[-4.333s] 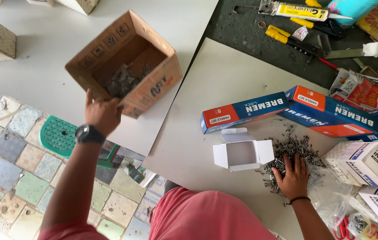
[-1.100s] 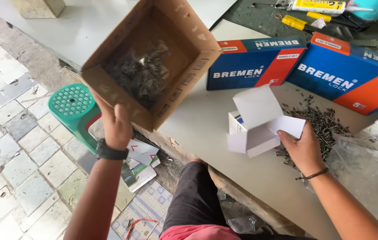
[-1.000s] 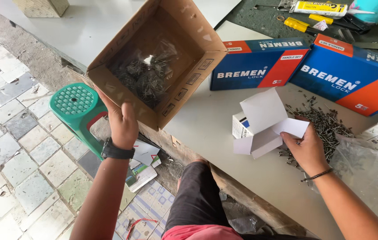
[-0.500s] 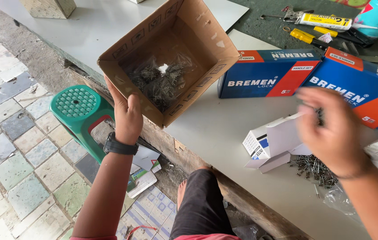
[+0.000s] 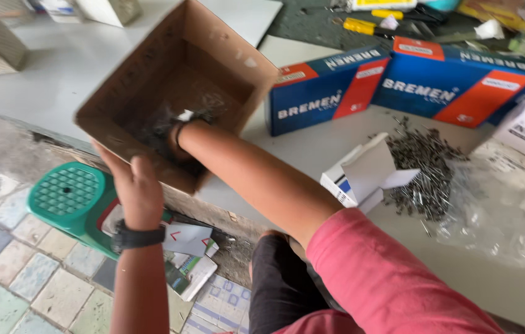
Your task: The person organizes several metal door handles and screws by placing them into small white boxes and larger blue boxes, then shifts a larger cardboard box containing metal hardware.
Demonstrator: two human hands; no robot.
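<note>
Open brown cardboard box [image 5: 151, 93], tilted, dark screws [image 5: 154, 127] inside

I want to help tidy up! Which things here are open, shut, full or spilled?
Brown cardboard box: open, tilted, dark metal bits inside.
Left hand: holds the box's lower edge.
Right hand: reaching inside the box, fingers hidden.
Small white box: open, flaps up.
Pile of small metal bits: loose on the table.
Blue and orange boxes: shut.
</note>
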